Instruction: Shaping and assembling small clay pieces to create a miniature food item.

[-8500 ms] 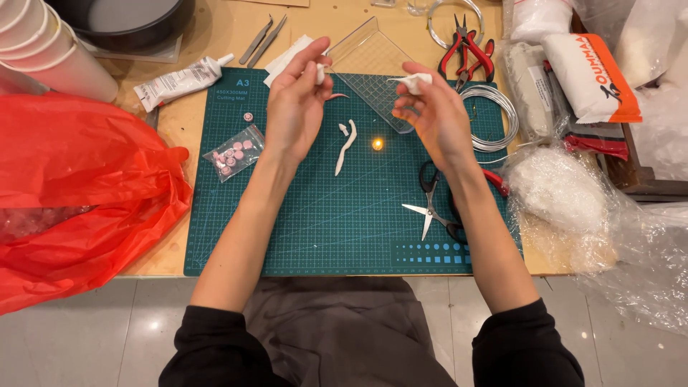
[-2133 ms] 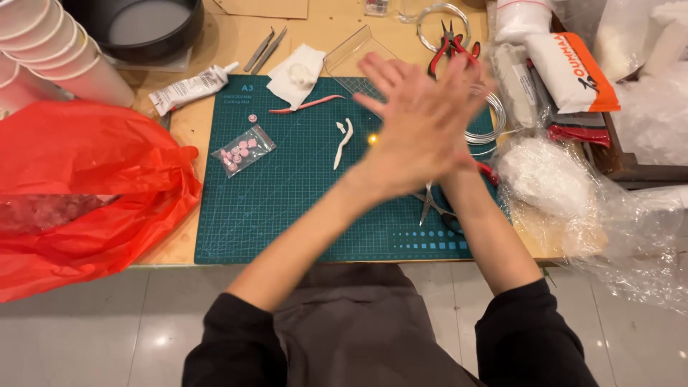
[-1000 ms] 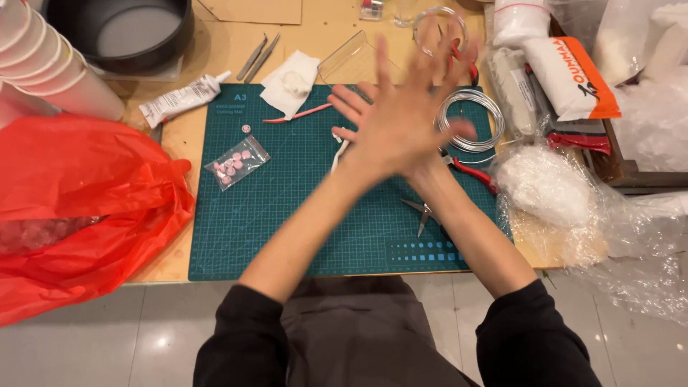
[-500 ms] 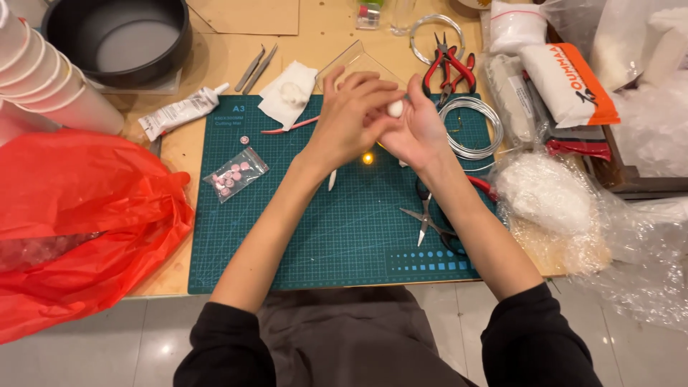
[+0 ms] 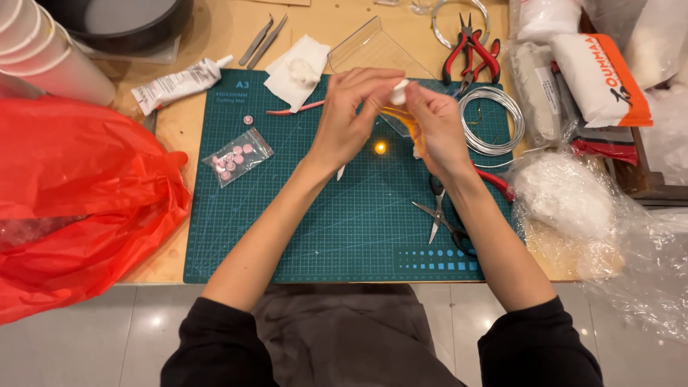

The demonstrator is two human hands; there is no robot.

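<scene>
Two hands meet over the green cutting mat (image 5: 301, 236), where a couple of seconds ago they were rubbing flat, palm against palm, higher up in our view. Going from the left: a red plastic bag (image 5: 79, 208) spills over the table edge, a small clear bag of pink beads (image 5: 236, 155) lies on the mat, and a white glue tube (image 5: 179, 82) rests above it. Our left hand (image 5: 351, 118) now has its fingers curled in, thumb and fingertips closing on a small white lump (image 5: 398, 91) held between both hands above the mat's upper middle. Our right hand (image 5: 437, 129) pinches the same lump from the other side, fingers bent and nearly closed. So the rolling between palms has given way to fine shaping with the fingertips. Below glows a small orange light (image 5: 380, 147); scissors (image 5: 441, 215) lie by the right wrist, a wire coil (image 5: 494, 118) and red pliers (image 5: 469, 50) farther right.
</scene>
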